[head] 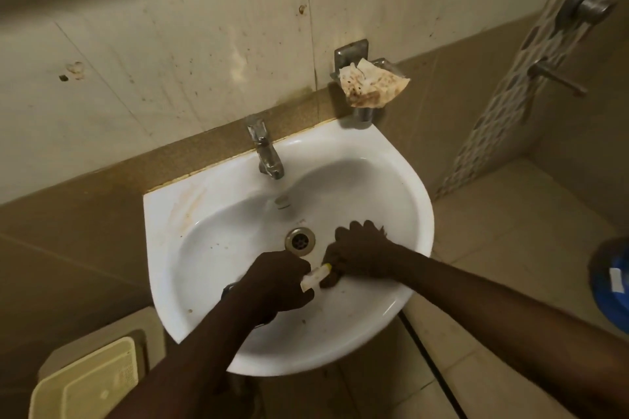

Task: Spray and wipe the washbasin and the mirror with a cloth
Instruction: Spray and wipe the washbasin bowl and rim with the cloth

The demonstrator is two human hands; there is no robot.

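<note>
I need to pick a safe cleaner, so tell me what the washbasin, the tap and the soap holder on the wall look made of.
Washbasin: glazed white ceramic by its look, since the smooth rim shows soft highlights.
Tap: polished metal, probably chrome-plated, with a silvery reflective body, dulled in places.
Soap holder: brushed or dull grey metal, possibly steel; a stained crumpled sheet covers most of it.

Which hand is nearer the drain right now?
Left, narrowly. The left hand sits just below the drain, gripping a small pale object; the right hand is beside it to the right.
</note>
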